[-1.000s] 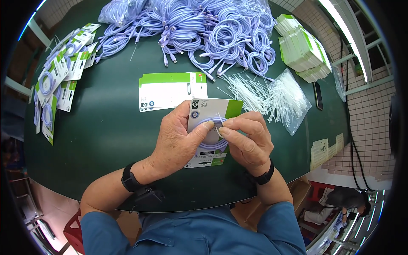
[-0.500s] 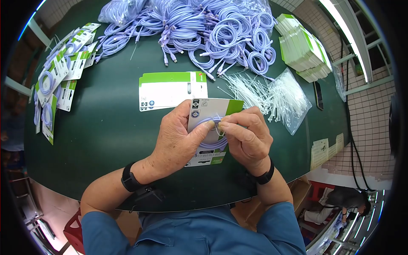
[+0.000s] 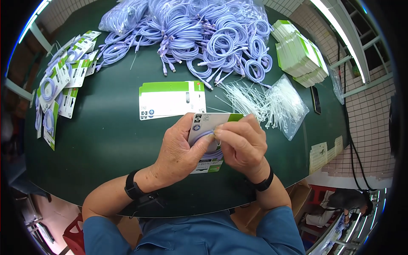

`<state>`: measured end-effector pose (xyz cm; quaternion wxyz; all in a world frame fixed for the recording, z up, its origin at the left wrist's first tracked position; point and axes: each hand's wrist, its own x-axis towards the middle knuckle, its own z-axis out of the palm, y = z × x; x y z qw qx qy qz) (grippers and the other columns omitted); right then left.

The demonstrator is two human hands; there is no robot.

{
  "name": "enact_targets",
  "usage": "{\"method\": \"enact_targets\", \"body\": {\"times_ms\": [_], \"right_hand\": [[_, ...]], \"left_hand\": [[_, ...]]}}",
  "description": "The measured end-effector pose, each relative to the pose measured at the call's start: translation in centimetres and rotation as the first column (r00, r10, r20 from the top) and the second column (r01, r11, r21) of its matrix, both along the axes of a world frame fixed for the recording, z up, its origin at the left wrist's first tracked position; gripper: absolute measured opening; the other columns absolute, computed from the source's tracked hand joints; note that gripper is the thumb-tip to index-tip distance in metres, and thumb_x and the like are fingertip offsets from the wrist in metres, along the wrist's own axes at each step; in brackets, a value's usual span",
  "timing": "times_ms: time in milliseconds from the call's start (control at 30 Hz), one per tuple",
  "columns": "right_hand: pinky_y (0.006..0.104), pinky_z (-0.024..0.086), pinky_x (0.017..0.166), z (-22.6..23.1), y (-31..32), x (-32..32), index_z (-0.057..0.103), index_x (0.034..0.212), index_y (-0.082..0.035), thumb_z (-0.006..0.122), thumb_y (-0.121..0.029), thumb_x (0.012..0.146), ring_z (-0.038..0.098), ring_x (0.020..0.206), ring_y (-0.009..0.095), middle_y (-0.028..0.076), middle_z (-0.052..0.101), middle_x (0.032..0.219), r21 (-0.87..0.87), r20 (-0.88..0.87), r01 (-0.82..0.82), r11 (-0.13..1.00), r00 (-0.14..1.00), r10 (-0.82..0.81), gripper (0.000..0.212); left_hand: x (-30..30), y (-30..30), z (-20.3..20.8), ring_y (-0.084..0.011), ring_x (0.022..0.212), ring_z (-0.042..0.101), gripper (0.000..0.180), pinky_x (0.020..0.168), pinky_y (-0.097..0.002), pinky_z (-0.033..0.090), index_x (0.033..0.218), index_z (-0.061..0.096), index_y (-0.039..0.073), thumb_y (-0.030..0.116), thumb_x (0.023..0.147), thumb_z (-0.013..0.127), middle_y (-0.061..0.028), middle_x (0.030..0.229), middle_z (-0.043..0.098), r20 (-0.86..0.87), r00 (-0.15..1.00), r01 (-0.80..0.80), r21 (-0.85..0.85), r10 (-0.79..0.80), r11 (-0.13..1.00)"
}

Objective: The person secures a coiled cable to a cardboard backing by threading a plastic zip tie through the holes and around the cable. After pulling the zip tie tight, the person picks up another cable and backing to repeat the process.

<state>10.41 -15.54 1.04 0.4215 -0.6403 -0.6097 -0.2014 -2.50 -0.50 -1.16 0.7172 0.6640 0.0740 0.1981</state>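
Lilac cable coil (image 3: 213,155) on white-green card (image 3: 220,117), left fingers (image 3: 201,146) clamped on both, right fingers (image 3: 230,130) together over it.

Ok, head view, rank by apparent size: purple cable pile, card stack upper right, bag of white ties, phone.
1. Cable pile
2. Card stack and tie bag: too alike to rank
3. Phone

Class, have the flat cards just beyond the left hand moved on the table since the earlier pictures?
No: against the white cable ties, the flat cards keep their place; the whole view shifted.
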Motion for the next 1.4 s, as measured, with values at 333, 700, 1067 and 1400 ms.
{"method": "enact_targets", "body": {"times_ms": [333, 700, 1067, 1400], "right_hand": [[0.0318, 0.050, 0.062, 0.0, -0.6, -0.2, 0.079, 0.110, -0.010, 0.082, 0.008, 0.079, 0.064, 0.073, 0.020, 0.006, 0.077, 0.097, -0.012, 0.053, 0.033, 0.999, 0.998, -0.033, 0.036], [0.0311, 0.050, 0.069, 1.5, -0.7, 0.1, 0.077, 0.111, -0.006, 0.084, 0.009, 0.080, 0.065, 0.080, 0.020, 0.008, 0.073, 0.093, -0.101, -0.212, -0.053, 0.993, 0.977, 0.030, 0.035], [0.0248, 0.056, 0.079, -0.8, -1.3, 3.1, 0.071, 0.106, -0.001, 0.076, -0.013, 0.101, 0.068, 0.088, 0.010, 0.003, 0.070, 0.100, 0.110, -0.957, -0.367, 0.924, -0.291, -0.002, 0.014], [0.0242, 0.056, 0.080, -2.2, -1.3, 3.1, 0.068, 0.098, -0.005, 0.082, -0.017, 0.096, 0.067, 0.088, 0.010, 0.001, 0.069, 0.099, 0.262, -0.936, -0.453, 0.852, -0.336, 0.109, 0.019]], "left_hand": [[0.0, -0.3, 0.1, -0.0137, 0.095, 0.071, 0.025, 0.083, -0.0319, 0.060, 0.122, 0.065, -0.001, 0.006, 0.099, 0.073, -0.0116, 0.107, 0.076, -0.011, 1.000, -0.009, -0.001, 0.009, 1.000], [-0.2, 0.1, 0.4, -0.0129, 0.097, 0.071, 0.027, 0.085, -0.0307, 0.060, 0.124, 0.065, -0.002, 0.005, 0.100, 0.073, -0.0109, 0.108, 0.076, 0.008, 1.000, 0.019, -0.086, -0.019, 0.996], [-0.5, 0.1, 0.9, -0.0133, 0.101, 0.072, 0.031, 0.089, -0.0298, 0.060, 0.128, 0.064, -0.002, 0.001, 0.099, 0.073, -0.0106, 0.111, 0.075, 0.003, 0.989, 0.150, -0.121, -0.150, 0.981], [-0.6, 0.1, 1.1, -0.0136, 0.102, 0.072, 0.032, 0.090, -0.0299, 0.060, 0.129, 0.063, -0.003, 0.001, 0.099, 0.073, -0.0110, 0.112, 0.075, -0.032, 0.982, 0.183, -0.058, -0.185, 0.981]]}}
